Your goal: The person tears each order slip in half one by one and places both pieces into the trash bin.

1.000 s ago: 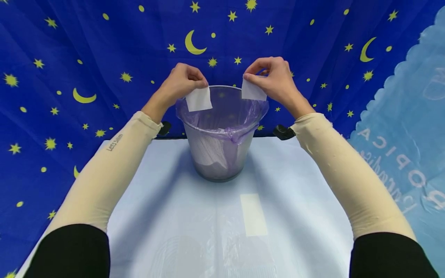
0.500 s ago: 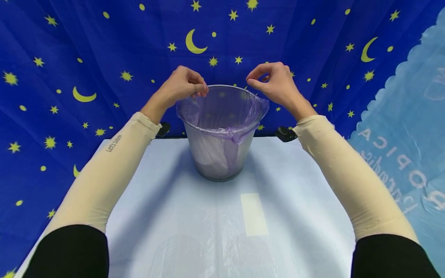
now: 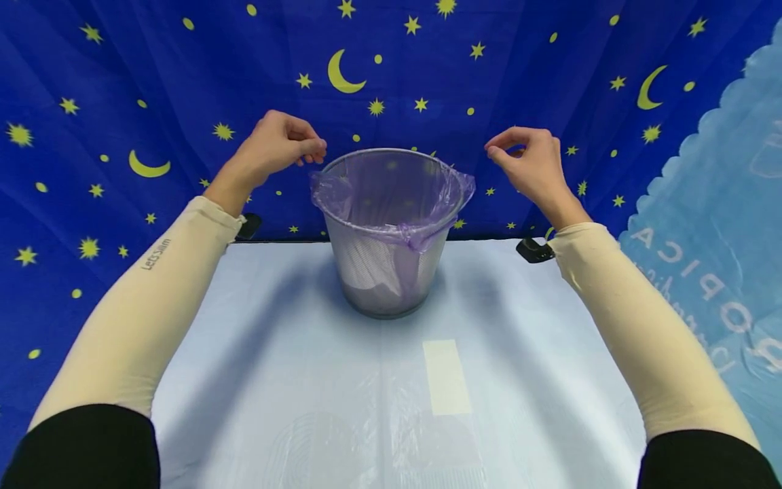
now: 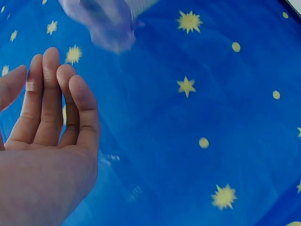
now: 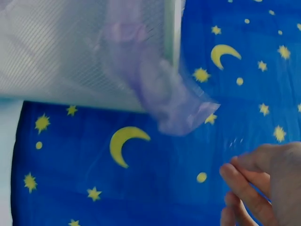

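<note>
A mesh waste bin [image 3: 366, 268] stands upright at the far side of the table. Its thin purple bin liner [image 3: 453, 197] is folded over the rim and bunched at the front. Off to the bin's left my left hand [image 3: 277, 146] is raised, holding nothing; in the left wrist view its fingers [image 4: 51, 89] are relaxed and slightly bent. My right hand [image 3: 534, 163] hovers right of the bin, apart from it, with thumb and forefinger tips close together and nothing visible between them. Pale matter shows low down through the mesh.
A pale rectangular piece [image 3: 448, 377] lies flat on the light blue table [image 3: 342, 367], in front of the bin. Behind the table hangs a blue star-and-moon cloth [image 3: 244, 54]. At the right hangs a lighter blue cloth [image 3: 721, 224] with lettering.
Both hands held white paper pieces over the bin one second ago; half a second ago these were gone from the fingers. Since then the hands have moved apart, away from the bin.
</note>
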A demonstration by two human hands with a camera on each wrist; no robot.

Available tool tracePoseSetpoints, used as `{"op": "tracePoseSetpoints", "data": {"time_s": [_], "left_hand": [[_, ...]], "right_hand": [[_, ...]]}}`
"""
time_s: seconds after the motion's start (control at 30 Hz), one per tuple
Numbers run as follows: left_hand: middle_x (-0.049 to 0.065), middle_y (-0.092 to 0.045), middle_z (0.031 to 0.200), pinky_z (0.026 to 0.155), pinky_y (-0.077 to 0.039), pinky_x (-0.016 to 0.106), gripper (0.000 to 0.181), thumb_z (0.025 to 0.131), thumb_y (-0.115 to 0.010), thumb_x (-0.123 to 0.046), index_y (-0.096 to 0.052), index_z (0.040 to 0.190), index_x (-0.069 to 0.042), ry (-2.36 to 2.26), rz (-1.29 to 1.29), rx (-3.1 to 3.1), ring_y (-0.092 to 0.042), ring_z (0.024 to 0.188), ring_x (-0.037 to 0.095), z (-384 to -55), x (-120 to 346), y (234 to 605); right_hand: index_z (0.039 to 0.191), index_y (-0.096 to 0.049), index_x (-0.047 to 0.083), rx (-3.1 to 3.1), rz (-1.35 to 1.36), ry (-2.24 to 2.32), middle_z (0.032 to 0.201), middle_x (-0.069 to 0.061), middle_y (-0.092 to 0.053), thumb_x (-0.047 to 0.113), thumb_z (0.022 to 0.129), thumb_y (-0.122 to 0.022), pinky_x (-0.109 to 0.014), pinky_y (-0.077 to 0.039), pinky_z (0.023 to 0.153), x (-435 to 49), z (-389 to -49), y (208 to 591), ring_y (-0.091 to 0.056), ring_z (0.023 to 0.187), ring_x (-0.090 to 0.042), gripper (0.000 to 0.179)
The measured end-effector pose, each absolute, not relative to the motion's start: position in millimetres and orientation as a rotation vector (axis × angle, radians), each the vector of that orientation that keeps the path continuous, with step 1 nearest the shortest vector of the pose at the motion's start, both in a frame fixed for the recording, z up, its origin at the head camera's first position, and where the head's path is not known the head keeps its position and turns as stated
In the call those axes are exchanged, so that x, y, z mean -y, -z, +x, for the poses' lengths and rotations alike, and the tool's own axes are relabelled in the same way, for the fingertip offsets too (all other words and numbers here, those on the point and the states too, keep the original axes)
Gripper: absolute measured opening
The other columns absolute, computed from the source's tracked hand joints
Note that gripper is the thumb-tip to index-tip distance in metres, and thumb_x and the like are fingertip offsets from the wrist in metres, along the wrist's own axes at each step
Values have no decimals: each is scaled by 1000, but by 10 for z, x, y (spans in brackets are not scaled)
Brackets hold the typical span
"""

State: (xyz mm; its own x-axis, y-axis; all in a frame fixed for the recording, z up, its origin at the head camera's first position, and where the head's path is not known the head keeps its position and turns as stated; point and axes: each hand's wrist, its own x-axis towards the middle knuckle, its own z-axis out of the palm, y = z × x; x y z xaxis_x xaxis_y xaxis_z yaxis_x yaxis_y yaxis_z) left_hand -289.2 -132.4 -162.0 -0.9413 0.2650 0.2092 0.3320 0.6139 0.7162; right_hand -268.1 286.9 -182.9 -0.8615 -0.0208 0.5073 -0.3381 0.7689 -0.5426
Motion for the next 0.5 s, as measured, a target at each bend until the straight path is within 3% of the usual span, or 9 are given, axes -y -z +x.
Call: {"op": "tracePoseSetpoints", "data": {"time_s": [0.07, 0.1, 0.3, 0.33, 0.5], "left_hand": [[-4, -76, 88, 76, -53, 23, 32, 105, -67, -31, -76, 110, -1, 1273, -488, 2728, -66, 83, 13, -2887, 1430, 1618], [-5, -76, 88, 75, -53, 22, 34, 105, -66, -32, -76, 111, 0, 1287, -475, 2722, -65, 82, 12, -2882, 1473, 1618], [-7, -75, 88, 73, -53, 20, 36, 105, -66, -33, -75, 115, 1, 1295, -426, 2727, -64, 81, 11, -2850, 1639, 1642], [-7, -75, 88, 73, -53, 20, 35, 106, -66, -32, -75, 115, 1, 1293, -419, 2729, -64, 81, 12, -2844, 1657, 1654], [-2, -76, 95, 73, -53, 20, 33, 106, -65, -30, -75, 116, 0, 1275, -403, 2740, -63, 83, 13, -2829, 1723, 1757]], "right_hand": [[116, -81, 15, 2455, 222, -895, 117, -7, -78, 39, 103, -66, -22, -50, 86, -2956, -2675, 1892, -65, 110, -16, 31], [117, -81, 15, 2441, 203, -905, 118, -8, -78, 39, 103, -65, -22, -47, 96, -2994, -2666, 1921, -65, 109, -17, 32], [125, -78, 16, 2408, 143, -920, 121, -10, -76, 39, 105, -63, -31, -44, 104, -3143, -2627, 2051, -63, 114, -19, 34], [126, -78, 16, 2412, 144, -914, 121, -10, -76, 39, 105, -62, -28, -48, 94, -3154, -2621, 2072, -62, 116, -19, 34], [128, -77, 16, 2438, 153, -904, 123, -9, -76, 36, 106, -62, -18, -48, 81, -3172, -2581, 2209, -68, 108, -24, 33]]}}
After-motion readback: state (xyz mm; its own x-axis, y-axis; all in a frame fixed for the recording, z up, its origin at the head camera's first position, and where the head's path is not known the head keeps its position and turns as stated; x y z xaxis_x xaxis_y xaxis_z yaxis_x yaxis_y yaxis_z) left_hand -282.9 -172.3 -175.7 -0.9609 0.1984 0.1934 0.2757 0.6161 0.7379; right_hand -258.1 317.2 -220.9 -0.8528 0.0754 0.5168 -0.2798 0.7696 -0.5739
